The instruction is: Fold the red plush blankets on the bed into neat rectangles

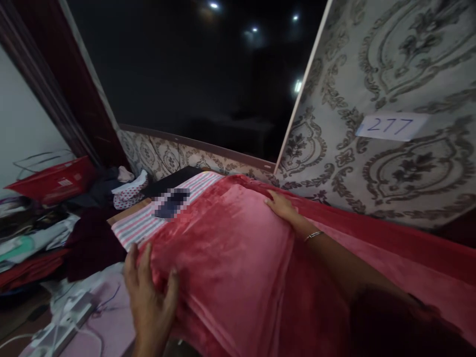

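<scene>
Where blanket (230,248) ends — left hand (150,292).

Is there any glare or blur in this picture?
Head view: bright spots glare off the dark screen; a pixelated patch partly covers the striped fabric; lighting is dim overall, and the left hand looks slightly soft.

Big dark screen (193,74) with little light reflections (213,6) on it, busy damask-style wallpaper (412,54) right of and below it, dark curtain (48,84) left.
</scene>
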`<state>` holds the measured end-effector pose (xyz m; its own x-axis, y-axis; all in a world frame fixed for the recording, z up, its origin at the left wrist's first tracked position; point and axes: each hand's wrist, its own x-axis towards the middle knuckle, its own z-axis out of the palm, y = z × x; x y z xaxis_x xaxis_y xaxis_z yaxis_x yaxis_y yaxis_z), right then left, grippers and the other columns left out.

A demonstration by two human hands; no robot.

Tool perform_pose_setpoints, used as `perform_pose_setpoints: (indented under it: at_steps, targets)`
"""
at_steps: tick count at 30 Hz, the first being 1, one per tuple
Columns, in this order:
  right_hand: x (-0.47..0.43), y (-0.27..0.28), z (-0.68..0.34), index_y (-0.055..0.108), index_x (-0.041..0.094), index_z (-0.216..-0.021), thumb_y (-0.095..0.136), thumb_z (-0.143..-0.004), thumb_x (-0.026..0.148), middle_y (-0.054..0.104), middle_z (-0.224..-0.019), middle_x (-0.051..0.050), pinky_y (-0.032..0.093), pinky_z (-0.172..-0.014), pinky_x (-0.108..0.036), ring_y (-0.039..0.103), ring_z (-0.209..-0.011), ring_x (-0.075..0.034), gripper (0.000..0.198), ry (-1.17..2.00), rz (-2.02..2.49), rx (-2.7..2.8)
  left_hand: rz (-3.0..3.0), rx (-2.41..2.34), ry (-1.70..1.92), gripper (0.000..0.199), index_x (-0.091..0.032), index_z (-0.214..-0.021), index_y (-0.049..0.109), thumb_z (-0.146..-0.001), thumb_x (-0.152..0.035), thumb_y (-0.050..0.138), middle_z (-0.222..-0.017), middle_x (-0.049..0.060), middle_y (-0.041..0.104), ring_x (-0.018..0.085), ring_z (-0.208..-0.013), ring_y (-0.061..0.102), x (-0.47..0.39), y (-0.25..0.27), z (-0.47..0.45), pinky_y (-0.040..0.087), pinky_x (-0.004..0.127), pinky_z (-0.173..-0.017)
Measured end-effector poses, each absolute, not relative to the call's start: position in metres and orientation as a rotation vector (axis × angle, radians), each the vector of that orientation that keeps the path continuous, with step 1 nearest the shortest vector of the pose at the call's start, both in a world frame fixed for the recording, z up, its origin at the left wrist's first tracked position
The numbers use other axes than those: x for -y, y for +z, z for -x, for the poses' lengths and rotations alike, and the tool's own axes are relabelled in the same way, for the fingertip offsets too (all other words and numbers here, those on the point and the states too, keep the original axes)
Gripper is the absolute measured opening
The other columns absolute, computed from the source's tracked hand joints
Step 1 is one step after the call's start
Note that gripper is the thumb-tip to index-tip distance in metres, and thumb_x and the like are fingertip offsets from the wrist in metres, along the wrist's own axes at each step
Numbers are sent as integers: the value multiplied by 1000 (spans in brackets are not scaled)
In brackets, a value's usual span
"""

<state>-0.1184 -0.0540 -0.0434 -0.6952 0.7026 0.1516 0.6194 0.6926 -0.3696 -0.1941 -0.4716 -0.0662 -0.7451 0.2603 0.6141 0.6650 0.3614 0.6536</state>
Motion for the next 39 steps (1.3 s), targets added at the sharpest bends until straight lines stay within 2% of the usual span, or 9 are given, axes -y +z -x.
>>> perform_pose_setpoints:
  at_steps: [6,12,17,20,23,26,30,35,39]
  targets:
    - [68,-53,44,35,23,-157,38,-102,45,29,-165,-12,26,-118,-59,27,-151,-31,59,115,1018,2687,1594,2147,-790,69,-31,-160,25,-96,-31,50,-164,9,34,32,-151,30,427,-49,155,27,60,-121]
    - [78,-62,14,31,19,-159,32,-104,43,29,-165,-12,26,-120,-50,28,-152,-26,60,304,1141,2800,1954,2100,-400,61,-36,-153,42,-93,-38,55,-162,6,38,39,-150,29,404,-88,127,29,69,-114]
    - [96,-41,5,27,17,-160,32,-104,41,23,-167,-13,25,-121,-51,24,-153,-28,61,369,1274,2747,2001,2217,-334,57,-34,-151,45,-95,-40,52,-162,7,37,42,-150,27,405,-76,135,29,72,-112]
    - [118,-37,-19,25,24,-161,35,-103,44,19,-168,-11,23,-120,-54,21,-154,-30,62,339,1195,2770,2042,2208,-394,56,-33,-154,40,-98,-37,47,-162,7,38,37,-151,28,401,-61,127,29,68,-114]
    - [138,-41,-60,28,29,-160,37,-103,48,20,-168,-10,21,-120,-58,18,-154,-31,61,265,1112,2808,2143,2088,-444,63,-29,-159,29,-99,-37,48,-163,8,36,31,-152,27,394,-58,108,21,62,-121]
    - [151,-48,-112,33,30,-158,37,-102,52,22,-168,-10,21,-119,-60,18,-154,-33,60,201,1185,2802,2245,1994,-384,65,-28,-158,30,-97,-38,51,-163,10,34,30,-152,28,387,-69,93,15,63,-122]
    - [154,-57,-181,33,29,-158,36,-102,51,24,-167,-11,21,-119,-60,21,-153,-32,60,177,1372,2760,2272,2011,-304,58,-31,-156,35,-99,-39,46,-163,10,34,32,-151,29,382,-78,96,20,67,-119]
    - [145,-63,-259,36,28,-157,35,-102,48,27,-166,-11,24,-118,-59,24,-152,-32,59,188,1541,2599,2315,2099,-278,52,-24,-148,50,-100,-43,43,-155,16,47,32,-146,40,366,-42,90,33,62,-115]
    - [144,-72,-328,36,29,-157,34,-101,50,28,-166,-11,25,-117,-62,25,-152,-33,59,139,1725,2464,2444,1958,-255,56,-26,-154,41,-100,-42,43,-161,12,38,30,-152,28,347,-30,51,25,62,-120]
